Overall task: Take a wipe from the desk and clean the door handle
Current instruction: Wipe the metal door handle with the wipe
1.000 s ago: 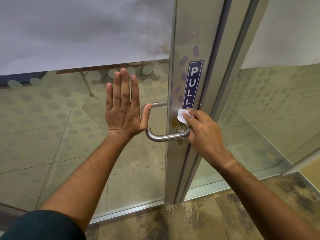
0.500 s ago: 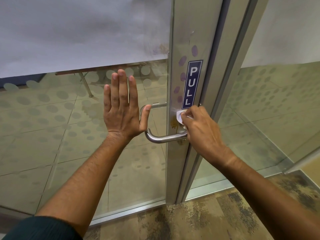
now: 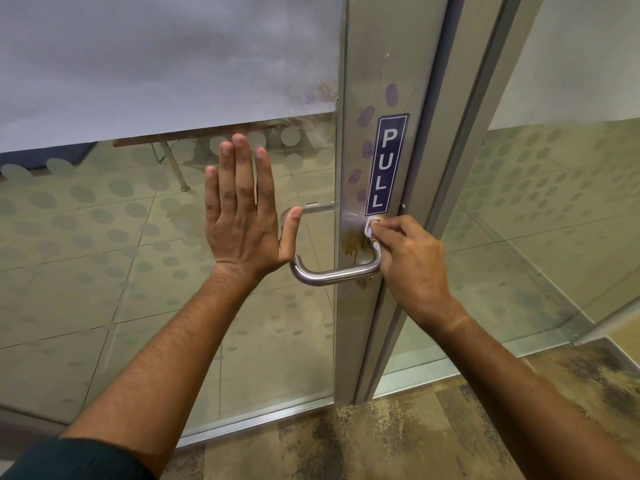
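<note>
The right hand [image 3: 412, 261] pinches the wipe [image 3: 371, 233] against the handle [image 3: 337, 273] where it meets the door frame, so the bar runs leftward from those fingers toward the left hand [image 3: 242, 216], pressed flat-fingered against the glass [image 3: 104, 237].

White wipe [image 3: 370, 233] crumpled against steel handle [image 3: 332, 273] (upper bend).

Looked like office: frosted-dot glass door [image 3: 166, 237] in aluminium frame [image 3: 360, 81], blue PULL sign [image 3: 386, 164], mottled carpet [image 3: 398, 434], desk leg [image 3: 175, 168] behind glass.
</note>
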